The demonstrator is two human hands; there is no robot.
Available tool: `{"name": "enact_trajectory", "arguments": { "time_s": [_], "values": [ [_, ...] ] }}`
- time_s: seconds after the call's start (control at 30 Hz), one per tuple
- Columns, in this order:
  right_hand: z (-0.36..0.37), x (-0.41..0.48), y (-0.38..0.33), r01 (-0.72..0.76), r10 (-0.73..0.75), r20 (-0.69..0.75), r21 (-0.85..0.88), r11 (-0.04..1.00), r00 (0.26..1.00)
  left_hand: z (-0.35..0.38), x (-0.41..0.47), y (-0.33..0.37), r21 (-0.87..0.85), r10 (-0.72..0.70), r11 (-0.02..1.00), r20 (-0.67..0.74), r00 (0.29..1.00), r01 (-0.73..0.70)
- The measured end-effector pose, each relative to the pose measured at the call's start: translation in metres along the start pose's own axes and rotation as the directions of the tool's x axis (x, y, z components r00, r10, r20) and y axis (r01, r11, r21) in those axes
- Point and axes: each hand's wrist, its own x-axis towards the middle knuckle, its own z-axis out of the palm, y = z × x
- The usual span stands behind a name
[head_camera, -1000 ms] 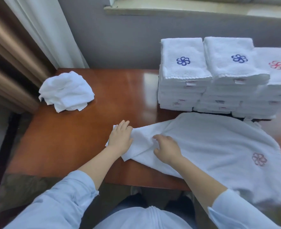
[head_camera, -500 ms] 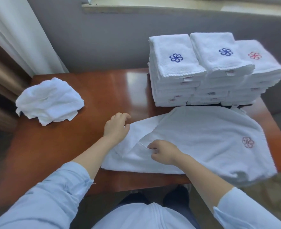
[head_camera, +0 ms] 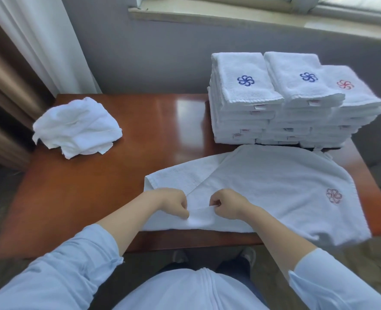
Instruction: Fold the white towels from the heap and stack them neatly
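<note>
A white towel [head_camera: 274,186] with a faint red flower emblem lies spread over the front right of the brown table [head_camera: 118,175], its right end drooping past the edge. My left hand [head_camera: 173,203] and my right hand [head_camera: 226,204] sit close together near the table's front edge, each pinching the towel's near edge with curled fingers. A crumpled heap of white towels [head_camera: 77,128] lies at the back left. Folded towels stand in stacks [head_camera: 285,104] at the back right, with blue and red flower emblems on top.
A grey wall and a window sill [head_camera: 229,16] run behind the table. White and brown curtains [head_camera: 28,52] hang at the left. Bare tabletop shows between the heap and the stacks. My feet are visible below the table's front edge.
My left hand left the towel's left corner and came back toward me beside the right hand. Both now pinch the towel's near edge. The towel lies more squarely along the table front.
</note>
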Motion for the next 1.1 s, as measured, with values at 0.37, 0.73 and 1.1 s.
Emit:
{"name": "enact_trajectory", "arguments": {
  "time_s": [0.37, 0.73, 1.1],
  "values": [
    [-0.011, -0.006, 0.018, -0.156, 0.153, 0.029, 0.23, 0.961, 0.988, 0.009, 0.016, 0.007, -0.011, -0.173, 0.982, -0.474, 0.864, 0.19],
    [-0.029, 0.057, 0.012, 0.042, -0.12, -0.273, -0.275, 0.96, 0.955, 0.002, 0.03, -0.009, -0.001, -0.169, 0.977, -0.617, 0.769, 0.213],
    [-0.063, 0.07, 0.022, -0.131, -0.111, -0.424, -0.502, 0.855, 0.899, -0.056, 0.005, -0.02, -0.26, -0.312, 0.949, -0.867, 0.389, 0.18]
  ]
}}
